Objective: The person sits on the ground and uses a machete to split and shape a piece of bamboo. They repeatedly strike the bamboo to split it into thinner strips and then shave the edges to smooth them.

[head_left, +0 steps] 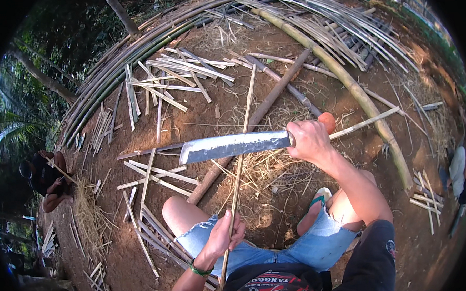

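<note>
A long, thin bamboo strip [249, 97] runs upright between my knees, leaning over a round wooden pole [277, 88] on the ground. My left hand [227, 233] is closed around the strip's lower part, near my lap. My right hand [309, 141] grips the handle of a machete [233, 147], whose broad, worn blade lies level across the strip and points left. Most of the handle is hidden in my fist, and an orange-red rounded end [327, 123] shows beside it. Whether the blade touches the strip I cannot tell.
Split bamboo pieces [174, 77] lie scattered ahead and to my left. Shavings [276, 169] cover the soil between my feet. A thick bamboo pole [345, 81] curves along the right. Long green poles [103, 73] line the back. Another person [47, 179] squats at far left.
</note>
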The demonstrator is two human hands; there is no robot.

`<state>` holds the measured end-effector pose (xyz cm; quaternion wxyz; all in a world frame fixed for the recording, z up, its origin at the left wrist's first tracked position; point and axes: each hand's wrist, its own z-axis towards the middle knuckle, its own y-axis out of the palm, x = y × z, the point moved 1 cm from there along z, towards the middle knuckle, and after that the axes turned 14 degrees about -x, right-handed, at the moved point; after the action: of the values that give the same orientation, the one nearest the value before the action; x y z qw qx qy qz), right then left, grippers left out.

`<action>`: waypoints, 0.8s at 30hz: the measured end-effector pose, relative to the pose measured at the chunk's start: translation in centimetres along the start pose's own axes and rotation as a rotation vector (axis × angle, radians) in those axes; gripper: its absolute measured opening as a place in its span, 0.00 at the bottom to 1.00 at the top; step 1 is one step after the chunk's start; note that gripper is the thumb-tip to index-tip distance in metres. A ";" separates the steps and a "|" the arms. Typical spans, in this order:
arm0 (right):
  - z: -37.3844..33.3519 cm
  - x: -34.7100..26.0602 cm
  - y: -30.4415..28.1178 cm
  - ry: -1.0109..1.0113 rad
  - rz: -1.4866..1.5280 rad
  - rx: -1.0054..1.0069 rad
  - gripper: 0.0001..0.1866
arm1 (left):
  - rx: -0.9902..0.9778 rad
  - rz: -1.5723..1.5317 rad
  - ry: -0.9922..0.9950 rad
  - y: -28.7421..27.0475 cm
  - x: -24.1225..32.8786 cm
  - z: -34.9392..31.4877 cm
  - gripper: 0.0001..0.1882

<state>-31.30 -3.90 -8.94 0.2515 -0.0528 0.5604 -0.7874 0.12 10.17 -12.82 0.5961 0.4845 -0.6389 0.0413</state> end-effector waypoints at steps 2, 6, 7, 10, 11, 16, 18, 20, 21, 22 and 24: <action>1.5 2.7 -1.7 0.281 0.004 -0.106 0.11 | -0.011 0.063 -0.025 0.3 -0.8 -1.6 0.28; 1.9 10.1 -4.3 0.491 -0.077 0.063 0.14 | -0.110 0.139 -0.003 -0.3 -2.0 -4.3 0.29; 1.7 10.4 -4.6 0.559 -0.039 0.070 0.13 | -0.176 0.118 0.027 -0.5 -2.0 -4.5 0.29; 1.1 9.0 -4.6 0.616 0.073 0.059 0.12 | -0.205 -0.204 -0.008 -0.7 -1.9 -3.4 0.28; 1.1 7.3 -4.8 0.574 0.095 0.057 0.12 | -0.166 -0.242 -0.014 -1.1 -2.2 -2.7 0.28; 0.1 1.1 -1.8 0.230 0.137 -0.104 0.12 | -0.104 -0.189 -0.027 -0.8 -1.6 0.2 0.28; -0.4 -1.1 -0.6 0.104 0.130 -0.189 0.12 | -0.109 -0.135 0.001 -0.7 -1.0 0.9 0.28; -0.9 -3.0 0.0 -0.020 0.165 -0.111 0.12 | -0.083 -0.076 0.019 -0.6 -0.4 1.3 0.28; -0.8 -3.3 0.2 -0.061 0.166 -0.084 0.12 | -0.072 -0.046 0.022 -0.5 -0.1 1.3 0.28; -1.0 -3.5 0.2 -0.097 0.163 -0.060 0.12 | -0.067 -0.020 0.023 -0.3 0.0 1.3 0.28; -0.6 -3.0 -0.2 -0.098 0.098 -0.044 0.12 | -0.059 -0.005 0.015 0.3 0.7 1.3 0.28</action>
<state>-28.97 -2.01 -8.36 0.3157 -0.0693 0.5665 -0.7581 -0.89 9.16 -12.49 0.6151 0.4679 -0.6341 0.0245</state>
